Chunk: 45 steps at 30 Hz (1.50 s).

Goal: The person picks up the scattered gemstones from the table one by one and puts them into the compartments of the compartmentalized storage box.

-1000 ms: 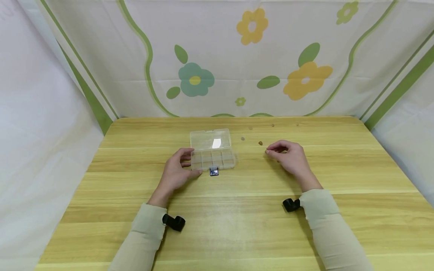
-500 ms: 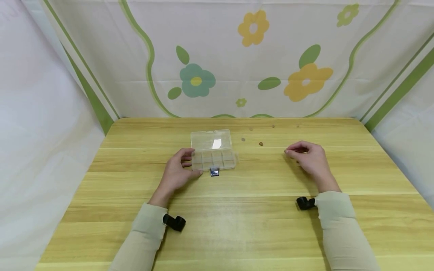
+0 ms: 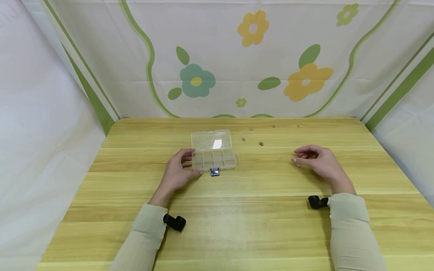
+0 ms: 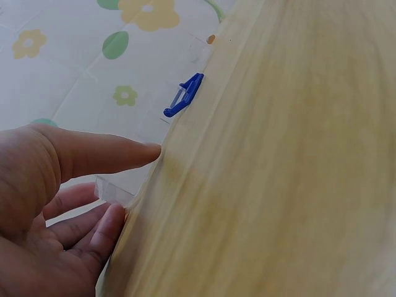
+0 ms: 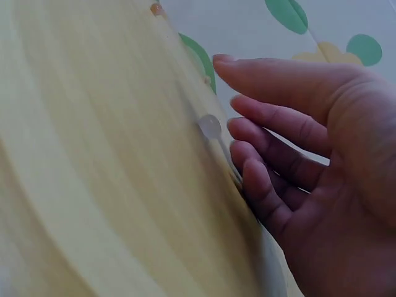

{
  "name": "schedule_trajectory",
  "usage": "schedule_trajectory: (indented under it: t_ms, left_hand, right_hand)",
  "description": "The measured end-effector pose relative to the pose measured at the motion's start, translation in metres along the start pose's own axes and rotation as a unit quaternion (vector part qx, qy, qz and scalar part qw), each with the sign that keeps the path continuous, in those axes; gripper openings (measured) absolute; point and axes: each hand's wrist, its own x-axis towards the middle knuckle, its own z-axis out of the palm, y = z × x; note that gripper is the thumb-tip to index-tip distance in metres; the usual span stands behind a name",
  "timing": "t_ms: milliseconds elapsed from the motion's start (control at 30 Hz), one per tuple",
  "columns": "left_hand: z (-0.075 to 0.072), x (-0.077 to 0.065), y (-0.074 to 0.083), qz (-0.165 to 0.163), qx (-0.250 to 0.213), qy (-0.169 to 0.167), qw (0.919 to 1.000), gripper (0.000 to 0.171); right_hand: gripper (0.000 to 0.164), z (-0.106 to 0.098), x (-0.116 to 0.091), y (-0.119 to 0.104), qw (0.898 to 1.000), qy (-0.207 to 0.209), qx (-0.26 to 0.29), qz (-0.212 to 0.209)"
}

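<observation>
A clear plastic compartment box (image 3: pixel 205 140) stands with its lid swung back, its blue latch (image 3: pixel 214 172) facing the front. My left hand (image 3: pixel 178 169) grips the left end of the box, thumb at the front corner and fingers behind. In the left wrist view, the blue latch (image 4: pixel 185 96) shows past the thumb. My right hand (image 3: pixel 320 162) is farther right, low over the table, its thumb and fingers apart. Beside those fingertips, in the right wrist view, a small round whitish translucent stone (image 5: pixel 211 127) rests on the wood. A small brown stone (image 3: pixel 261 143) lies between box and right hand.
Several small pale pieces, such as a greyish one (image 3: pixel 243 139), lie scattered toward the back of the wooden table (image 3: pixel 237 226). Behind it hangs a white flowered cloth (image 3: pixel 230 56). Black wrist cameras sit at both sleeves.
My right hand has moved to the right, away from the brown stone. Its pinched thumb and fingers have parted, and the whitish stone now shows beneath them. The left hand keeps its place.
</observation>
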Motion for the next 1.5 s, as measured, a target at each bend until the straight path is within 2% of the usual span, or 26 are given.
schedule_trajectory:
  t_ms: [367, 733, 933, 1267, 1500]
  left_hand:
    - [-0.0002, 0.0001, -0.0003, 0.001, -0.005, 0.0, 1.0, 0.079]
    - [-0.0003, 0.0004, -0.001, 0.003, -0.006, 0.0, 1.0, 0.078]
    - [-0.0006, 0.0001, -0.0015, 0.0, -0.005, 0.0, 1.0, 0.079]
    - [-0.0009, -0.0003, -0.0025, 0.002, -0.005, -0.001, 1.0, 0.079]
    - [-0.0008, -0.0001, -0.0028, 0.008, -0.006, -0.003, 0.9999, 0.079]
  right_hand:
    - [0.056, -0.0047, -0.0028, 0.0044, 0.999, -0.018, -0.041, -0.001]
    - [0.047, -0.0006, -0.0025, 0.0017, 0.996, 0.014, -0.084, -0.002]
    - [0.05, 0.0001, -0.002, 0.0011, 0.996, 0.01, -0.087, 0.006]
    - [0.043, -0.0014, 0.0006, 0.0034, 0.995, -0.003, -0.1, -0.006]
    - [0.043, -0.0018, 0.0004, 0.0035, 0.995, -0.001, -0.095, 0.004]
